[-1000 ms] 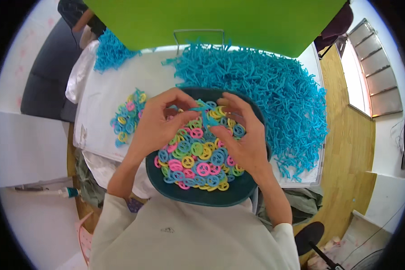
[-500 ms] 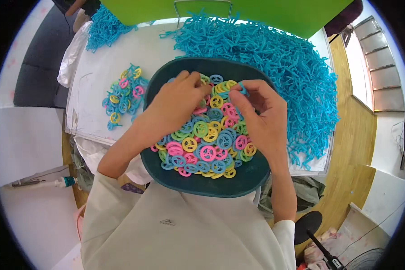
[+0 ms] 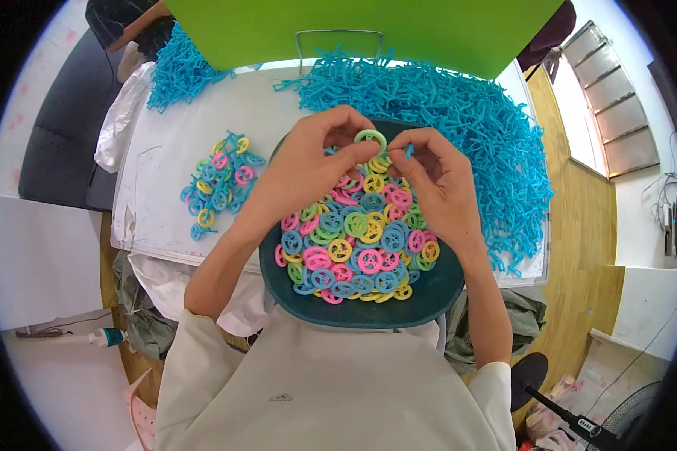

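Observation:
My left hand [image 3: 325,150] pinches a light green toy wheel [image 3: 370,140] by its rim, above the far side of a dark green tub [image 3: 361,310]. Close beside it, my right hand [image 3: 442,177] grips a small blue plastic stick [image 3: 408,151], mostly hidden by the fingers. Its end is near the wheel; whether the two touch, I cannot tell. Below both hands, the tub holds a heap of spoked toy wheels [image 3: 369,261] in pink, yellow, blue and green.
A big heap of blue plastic sticks [image 3: 496,165] covers the table's [image 3: 154,173] right side. On the left lies a pile of wheels joined to sticks [image 3: 222,184], with another blue heap [image 3: 180,71] behind. A green panel [image 3: 421,30] stands at the back. Another person's arm [image 3: 139,26] shows far left.
My left hand has come up out of the wheels with a green wheel and moved close to my right hand. The right hand still holds the blue stick. The view has shifted slightly.

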A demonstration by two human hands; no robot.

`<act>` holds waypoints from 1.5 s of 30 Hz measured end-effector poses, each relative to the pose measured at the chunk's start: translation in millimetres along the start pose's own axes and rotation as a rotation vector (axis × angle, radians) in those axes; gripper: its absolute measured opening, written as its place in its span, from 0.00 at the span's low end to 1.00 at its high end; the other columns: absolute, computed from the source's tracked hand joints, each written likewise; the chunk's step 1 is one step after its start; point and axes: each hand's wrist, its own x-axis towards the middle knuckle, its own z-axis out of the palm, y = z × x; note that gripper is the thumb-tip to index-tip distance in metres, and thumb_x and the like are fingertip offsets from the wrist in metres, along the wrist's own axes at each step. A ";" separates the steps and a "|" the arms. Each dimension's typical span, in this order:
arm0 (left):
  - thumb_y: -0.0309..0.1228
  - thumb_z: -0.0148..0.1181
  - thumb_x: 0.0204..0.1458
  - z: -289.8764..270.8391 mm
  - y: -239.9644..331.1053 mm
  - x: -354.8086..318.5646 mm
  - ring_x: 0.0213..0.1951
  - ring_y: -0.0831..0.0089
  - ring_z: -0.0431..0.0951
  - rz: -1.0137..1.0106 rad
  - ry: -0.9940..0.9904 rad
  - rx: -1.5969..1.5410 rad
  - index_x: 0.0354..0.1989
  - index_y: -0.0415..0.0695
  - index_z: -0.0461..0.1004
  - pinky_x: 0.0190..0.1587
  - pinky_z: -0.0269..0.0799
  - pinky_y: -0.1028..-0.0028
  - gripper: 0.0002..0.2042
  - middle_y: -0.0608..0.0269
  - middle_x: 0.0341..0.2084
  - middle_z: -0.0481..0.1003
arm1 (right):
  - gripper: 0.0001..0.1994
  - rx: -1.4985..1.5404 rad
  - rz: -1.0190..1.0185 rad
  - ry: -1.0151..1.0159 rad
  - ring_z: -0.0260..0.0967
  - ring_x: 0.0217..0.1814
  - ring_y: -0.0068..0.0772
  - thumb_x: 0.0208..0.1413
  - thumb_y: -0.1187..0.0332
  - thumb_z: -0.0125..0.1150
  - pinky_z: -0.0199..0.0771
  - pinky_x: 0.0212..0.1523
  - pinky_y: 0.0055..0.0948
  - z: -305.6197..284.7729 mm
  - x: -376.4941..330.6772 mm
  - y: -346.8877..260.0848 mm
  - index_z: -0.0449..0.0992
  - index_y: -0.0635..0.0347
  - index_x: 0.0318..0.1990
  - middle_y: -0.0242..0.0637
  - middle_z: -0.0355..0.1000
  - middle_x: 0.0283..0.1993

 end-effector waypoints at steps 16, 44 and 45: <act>0.29 0.59 0.55 4.9 -7.6 -6.8 0.32 0.81 0.77 -0.164 0.024 -0.191 0.41 0.36 0.73 0.33 0.74 0.80 0.09 0.64 0.30 0.77 | 0.15 -0.201 -0.011 0.042 0.75 0.41 0.24 0.54 0.78 0.61 0.75 0.41 0.22 2.7 -4.5 -2.7 0.71 0.62 0.50 0.37 0.75 0.40; 0.17 0.51 0.56 17.6 -8.2 -10.8 0.36 0.77 0.76 0.036 0.052 -0.005 0.41 0.38 0.66 0.40 0.78 0.75 0.06 0.61 0.32 0.72 | 0.14 0.284 0.360 -0.013 0.75 0.39 0.21 0.54 0.78 0.62 0.75 0.38 0.19 -3.2 -4.7 1.9 0.72 0.69 0.48 0.39 0.76 0.42; 0.18 0.53 0.56 16.4 -5.5 -10.8 0.36 0.77 0.76 0.018 0.067 -0.062 0.42 0.37 0.67 0.40 0.78 0.75 0.07 0.60 0.32 0.73 | 0.14 0.303 0.324 0.031 0.75 0.39 0.20 0.54 0.77 0.62 0.74 0.37 0.18 -2.4 -6.0 2.6 0.72 0.68 0.49 0.39 0.77 0.41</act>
